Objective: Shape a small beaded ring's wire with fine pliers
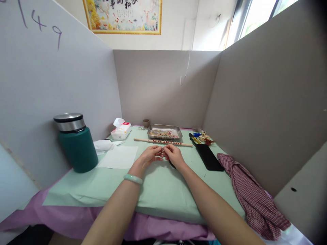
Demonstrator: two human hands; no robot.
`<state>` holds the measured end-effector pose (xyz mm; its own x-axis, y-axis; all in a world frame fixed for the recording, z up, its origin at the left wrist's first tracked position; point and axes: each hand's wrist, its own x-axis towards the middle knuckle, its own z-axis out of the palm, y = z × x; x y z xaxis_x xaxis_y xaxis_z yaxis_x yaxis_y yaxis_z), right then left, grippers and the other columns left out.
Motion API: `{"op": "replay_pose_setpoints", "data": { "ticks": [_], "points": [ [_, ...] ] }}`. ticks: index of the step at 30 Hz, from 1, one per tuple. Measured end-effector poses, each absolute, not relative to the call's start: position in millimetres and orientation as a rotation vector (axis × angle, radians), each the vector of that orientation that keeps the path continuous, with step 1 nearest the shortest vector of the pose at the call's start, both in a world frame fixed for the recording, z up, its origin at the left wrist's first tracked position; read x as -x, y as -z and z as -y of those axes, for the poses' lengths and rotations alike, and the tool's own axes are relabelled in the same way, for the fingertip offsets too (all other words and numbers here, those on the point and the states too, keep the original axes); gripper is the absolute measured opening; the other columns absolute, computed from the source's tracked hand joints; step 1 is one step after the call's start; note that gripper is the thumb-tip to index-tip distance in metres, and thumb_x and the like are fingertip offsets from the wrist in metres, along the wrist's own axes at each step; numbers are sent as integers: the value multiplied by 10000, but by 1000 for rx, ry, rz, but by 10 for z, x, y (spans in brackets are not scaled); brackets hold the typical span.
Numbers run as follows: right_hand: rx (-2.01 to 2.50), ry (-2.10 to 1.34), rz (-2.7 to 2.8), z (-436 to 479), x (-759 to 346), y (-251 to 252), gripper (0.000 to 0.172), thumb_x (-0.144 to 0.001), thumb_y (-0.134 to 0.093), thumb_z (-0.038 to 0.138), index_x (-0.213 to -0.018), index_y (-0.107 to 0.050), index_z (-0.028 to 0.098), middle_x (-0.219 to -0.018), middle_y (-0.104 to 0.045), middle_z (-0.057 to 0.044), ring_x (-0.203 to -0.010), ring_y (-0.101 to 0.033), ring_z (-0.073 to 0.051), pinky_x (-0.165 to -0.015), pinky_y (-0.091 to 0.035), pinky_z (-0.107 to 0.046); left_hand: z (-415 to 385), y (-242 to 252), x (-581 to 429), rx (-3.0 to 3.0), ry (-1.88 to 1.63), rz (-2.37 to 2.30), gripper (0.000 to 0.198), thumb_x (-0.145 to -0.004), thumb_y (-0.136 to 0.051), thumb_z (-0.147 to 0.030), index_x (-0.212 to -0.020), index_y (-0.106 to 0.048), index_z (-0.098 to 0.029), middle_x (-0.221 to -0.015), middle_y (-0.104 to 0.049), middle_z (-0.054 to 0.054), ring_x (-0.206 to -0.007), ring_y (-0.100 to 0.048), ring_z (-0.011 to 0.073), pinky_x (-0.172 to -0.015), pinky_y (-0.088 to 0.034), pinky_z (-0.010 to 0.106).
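Observation:
My left hand (150,156) and my right hand (173,154) meet at the middle of the green mat (158,190), fingertips pinched together on a tiny item I cannot make out. A pale green bangle (133,178) circles my left wrist. Just beyond the hands lies a wooden stick (163,142) strung with red and white beads. Behind it sits a metal tray (165,131) holding small beads. Something dark pokes out under my right hand.
A green flask (75,143) with a steel lid stands at the left. Nearby lie white paper (118,157), crumpled tissue (103,145) and a tissue pack (121,131). A black phone (208,157), checked cloth (251,194), trinkets (203,137) and a small cup (146,123) are around. Grey partitions enclose the desk.

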<state>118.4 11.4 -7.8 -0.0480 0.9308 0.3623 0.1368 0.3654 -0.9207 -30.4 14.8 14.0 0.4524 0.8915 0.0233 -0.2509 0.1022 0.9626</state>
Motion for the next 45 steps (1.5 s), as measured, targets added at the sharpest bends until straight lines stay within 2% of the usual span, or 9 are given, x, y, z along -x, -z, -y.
{"op": "replay_pose_setpoints", "data": {
  "ticks": [4, 8, 14, 18, 24, 30, 37, 45],
  "points": [
    [1039, -904, 1431, -128, -1183, 87, 205, -741, -534, 404, -749, -542, 199, -589, -579, 25, -432, -477, -108, -422, -384, -227, -170, -114, 302, -1120, -992, -721, 256, -794, -610, -368, -814, -597, -112, -774, -624, 87, -622, -596, 134, -589, -502, 284],
    [1036, -887, 1442, -127, -1179, 93, 220, -735, -556, 414, -746, -554, 194, -596, -589, 22, -437, -484, -103, -435, -395, -225, -164, -110, 308, -1248, -1027, -765, 257, -709, -704, -304, -857, -604, -120, -805, -629, 79, -668, -601, 140, -616, -501, 281],
    [1021, -1004, 1374, -127, -1192, 83, 347, -784, -475, 508, -834, -570, 178, -667, -617, -3, -439, -506, -102, -397, -361, -215, -217, -71, 302, -1187, -1116, -868, 226, -666, -728, -249, -799, -608, -112, -726, -607, 48, -587, -562, 112, -593, -490, 284],
    [1028, -915, 1472, -128, -1194, 105, 273, -754, -542, 450, -791, -577, 181, -653, -607, 15, -468, -505, -97, -448, -384, -218, -215, -60, 312, -1201, -1083, -836, 230, -661, -736, -262, -785, -614, -111, -743, -613, 62, -621, -575, 125, -608, -495, 289],
    [1046, -874, 1526, -145, -1178, 148, 205, -769, -505, 393, -773, -547, 192, -639, -597, 26, -483, -507, -105, -475, -388, -223, -150, -110, 320, -1275, -1031, -808, 285, -661, -737, -340, -784, -606, -118, -757, -611, 70, -680, -594, 148, -632, -489, 287],
    [1067, -711, 1611, -95, -1191, 116, 158, -786, -469, 352, -795, -522, 204, -638, -584, 28, -522, -529, -123, -529, -410, -239, -114, -156, 297, -1321, -965, -778, 293, -644, -743, -352, -735, -596, -115, -685, -554, 30, -596, -532, 102, -600, -461, 261],
    [1060, -544, 1706, -37, -1208, 68, 206, -819, -411, 312, -877, -579, 209, -688, -615, 2, -580, -549, -138, -592, -433, -249, -131, -118, 315, -1306, -899, -715, 281, -684, -715, -364, -773, -584, -133, -645, -533, 9, -581, -532, 104, -601, -464, 267],
    [1077, -589, 1597, -43, -1180, 48, 152, -780, -461, 341, -776, -534, 207, -612, -602, 10, -547, -552, -143, -546, -444, -246, -114, -132, 269, -1139, -855, -548, 282, -757, -651, -400, -822, -591, -132, -730, -575, 46, -669, -579, 136, -674, -505, 324]
  ]
}}
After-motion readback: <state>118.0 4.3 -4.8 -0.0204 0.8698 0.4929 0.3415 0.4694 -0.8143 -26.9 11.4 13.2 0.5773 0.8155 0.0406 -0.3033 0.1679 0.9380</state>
